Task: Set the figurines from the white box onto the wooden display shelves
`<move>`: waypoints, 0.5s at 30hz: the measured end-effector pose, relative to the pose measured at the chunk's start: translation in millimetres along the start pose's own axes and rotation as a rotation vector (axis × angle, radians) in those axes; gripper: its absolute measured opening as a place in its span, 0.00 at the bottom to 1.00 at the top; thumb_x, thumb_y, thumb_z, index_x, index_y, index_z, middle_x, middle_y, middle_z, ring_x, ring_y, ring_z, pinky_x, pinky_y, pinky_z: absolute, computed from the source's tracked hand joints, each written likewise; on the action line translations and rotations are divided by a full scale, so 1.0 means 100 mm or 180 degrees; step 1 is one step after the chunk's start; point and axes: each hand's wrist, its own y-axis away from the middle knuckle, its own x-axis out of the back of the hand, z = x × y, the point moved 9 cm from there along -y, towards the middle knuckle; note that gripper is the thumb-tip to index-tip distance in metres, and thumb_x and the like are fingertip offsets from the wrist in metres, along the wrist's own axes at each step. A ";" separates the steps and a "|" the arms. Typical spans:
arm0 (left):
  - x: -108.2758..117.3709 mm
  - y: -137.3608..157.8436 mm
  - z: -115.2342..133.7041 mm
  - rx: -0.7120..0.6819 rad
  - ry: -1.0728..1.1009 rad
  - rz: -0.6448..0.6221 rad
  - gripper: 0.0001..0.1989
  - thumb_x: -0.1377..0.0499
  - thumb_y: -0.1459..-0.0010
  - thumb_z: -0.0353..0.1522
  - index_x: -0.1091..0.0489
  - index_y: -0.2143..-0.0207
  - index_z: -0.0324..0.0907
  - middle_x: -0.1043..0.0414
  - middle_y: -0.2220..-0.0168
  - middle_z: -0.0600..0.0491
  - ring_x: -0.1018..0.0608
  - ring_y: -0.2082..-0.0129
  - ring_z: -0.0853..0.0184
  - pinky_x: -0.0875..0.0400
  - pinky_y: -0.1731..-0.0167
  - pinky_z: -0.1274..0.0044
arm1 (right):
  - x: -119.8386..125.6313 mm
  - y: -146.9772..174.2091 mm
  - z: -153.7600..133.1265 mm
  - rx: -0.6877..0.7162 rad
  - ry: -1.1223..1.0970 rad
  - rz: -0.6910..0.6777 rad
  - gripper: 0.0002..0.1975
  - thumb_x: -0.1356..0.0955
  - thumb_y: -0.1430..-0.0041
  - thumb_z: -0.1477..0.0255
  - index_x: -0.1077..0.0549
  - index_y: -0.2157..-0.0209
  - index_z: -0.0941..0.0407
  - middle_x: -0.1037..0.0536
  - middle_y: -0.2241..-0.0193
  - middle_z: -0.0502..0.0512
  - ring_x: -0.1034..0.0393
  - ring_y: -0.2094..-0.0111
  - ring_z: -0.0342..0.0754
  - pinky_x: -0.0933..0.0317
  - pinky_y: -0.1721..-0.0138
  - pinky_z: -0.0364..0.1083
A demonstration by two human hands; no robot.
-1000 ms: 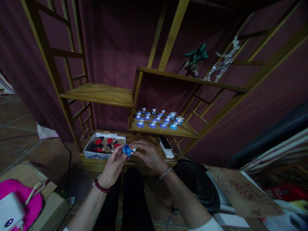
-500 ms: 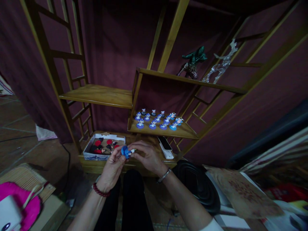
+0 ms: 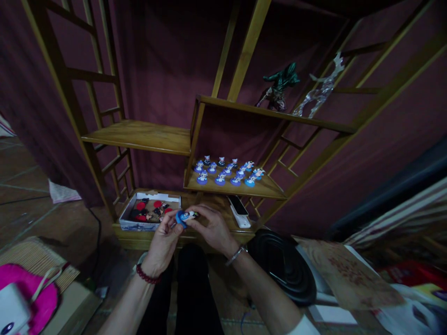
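Blue figurine is held up between both hands, in front of the lower ledge and not resting on anything. Left hand has the round base pinched between thumb and fingers, right hand has its fingertips at the other end, and the whole thing's tipped over sideways with the base toward the left. What's just changed: half a second ago it was showing mostly plain blue, and now it's been rolled so a paler, whitish side faces up. Small change, but I'd read it as the piece being turned in the fingers rather than let go. Too small to make out finer detail, sorry. Meanwhile the little figurines on the shelf look unchanged, standing in rough rows. Open box of red and black pieces sits just left of the hands, phone off to the right.
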 end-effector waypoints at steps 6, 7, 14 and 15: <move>-0.02 -0.01 0.04 -0.0118 -0.0096 0.0024 0.19 0.38 0.56 0.28 0.34 0.59 0.45 0.32 0.61 0.53 0.31 0.59 0.70 0.39 0.58 0.77 | 0.01 0.01 0.05 -0.0107 0.0084 0.0224 0.09 0.34 0.48 0.72 0.31 0.63 0.54 0.27 0.65 0.51 0.34 0.63 0.43 0.41 0.60 0.42; -0.02 -0.01 0.04 -0.0127 -0.0119 0.0039 0.18 0.38 0.56 0.29 0.34 0.59 0.45 0.32 0.61 0.53 0.31 0.60 0.70 0.39 0.58 0.77 | 0.00 0.02 0.06 -0.0141 0.0083 0.0233 0.09 0.35 0.48 0.72 0.31 0.63 0.54 0.27 0.65 0.51 0.34 0.63 0.43 0.41 0.61 0.42; 0.01 -0.02 0.05 -0.0191 -0.0329 0.0106 0.19 0.38 0.56 0.29 0.35 0.59 0.45 0.32 0.60 0.53 0.31 0.59 0.69 0.39 0.57 0.76 | -0.05 0.05 0.17 -0.0386 0.0152 0.0312 0.10 0.35 0.49 0.70 0.31 0.62 0.55 0.27 0.65 0.52 0.33 0.63 0.44 0.40 0.61 0.43; 0.01 -0.02 0.05 -0.0196 -0.0338 0.0110 0.19 0.38 0.56 0.29 0.35 0.59 0.45 0.32 0.60 0.53 0.31 0.59 0.69 0.39 0.58 0.76 | -0.05 0.05 0.17 -0.0394 0.0157 0.0325 0.10 0.35 0.49 0.70 0.31 0.63 0.55 0.27 0.65 0.53 0.33 0.63 0.44 0.40 0.61 0.43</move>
